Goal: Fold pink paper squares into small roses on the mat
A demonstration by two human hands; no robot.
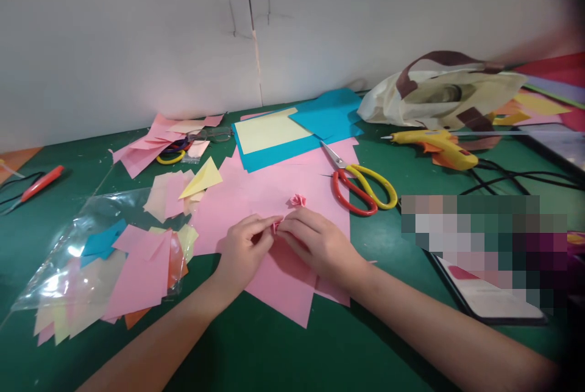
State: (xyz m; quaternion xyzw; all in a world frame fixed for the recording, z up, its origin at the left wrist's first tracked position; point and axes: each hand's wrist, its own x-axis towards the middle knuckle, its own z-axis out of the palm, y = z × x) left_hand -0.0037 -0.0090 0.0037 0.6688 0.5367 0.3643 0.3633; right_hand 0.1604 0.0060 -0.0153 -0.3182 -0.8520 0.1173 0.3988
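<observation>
Both hands pinch a small pink paper fold (275,225) between them. The left hand (242,252) closes thumb and forefinger on its left end, and the right hand (315,242) presses its fingertips on the right end, so little of the fold shows. It is held just above the pink sheets (256,197) spread over the middle of the green table (274,355), nearer the front edge than the wall. The fold looks very light, thin and soft. I judge a hard squeeze would crush it, so it is best taken by its creased edges with fingertips only. A second tiny pink fold (298,200) lies on the sheets just beyond the hands. Right of the sheets lie scissors (365,188) with red and yellow handles. Toward the back right corner a yellow glue gun (439,145) lies before a cloth bag (439,96), which is open-mouthed with unclear contents. Near the left front edge a clear plastic bag (59,245) holds paper squares in pink, blue, cream and orange, some spilling from its mouth
</observation>
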